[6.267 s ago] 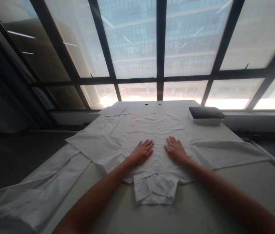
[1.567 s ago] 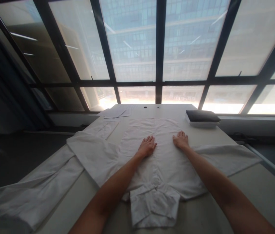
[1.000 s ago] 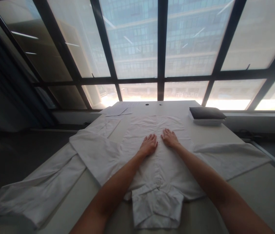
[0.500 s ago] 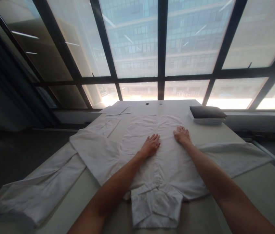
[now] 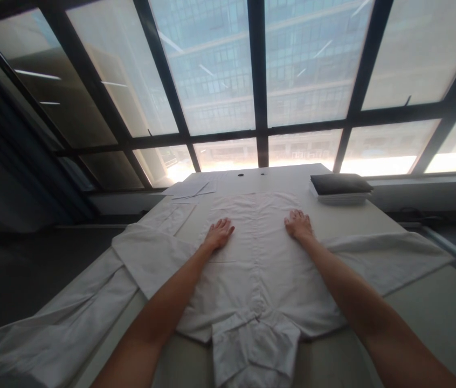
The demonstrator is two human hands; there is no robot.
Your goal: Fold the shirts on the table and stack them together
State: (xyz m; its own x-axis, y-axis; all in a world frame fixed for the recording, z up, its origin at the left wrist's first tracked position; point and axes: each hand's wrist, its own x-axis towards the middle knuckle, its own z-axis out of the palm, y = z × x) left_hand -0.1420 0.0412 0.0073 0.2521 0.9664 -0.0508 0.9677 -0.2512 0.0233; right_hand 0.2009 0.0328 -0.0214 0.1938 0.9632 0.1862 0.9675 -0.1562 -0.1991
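Note:
A white shirt [image 5: 248,269] lies spread on the white table [image 5: 426,318], its button front facing up and its collar [image 5: 255,350] towards me. Its sleeves reach out to both sides. My left hand [image 5: 219,234] rests flat on the left side of the shirt body, fingers stretched out. On the right side of the body lies my right hand [image 5: 298,224], palm down, fingers a little bent and apart. Neither hand grips the cloth. Some wrinkles run along the button strip.
More white cloth [image 5: 70,318] hangs over the table's left edge. Sheets of paper [image 5: 191,188] lie at the back left. At the back right a dark folded item [image 5: 341,184] sits on a white stack [image 5: 343,199]. Large windows [image 5: 304,64] stand behind the table.
My left hand has slid left across the shirt, from near the button strip to the left side. My right hand stays about where it was. The view has tilted slightly.

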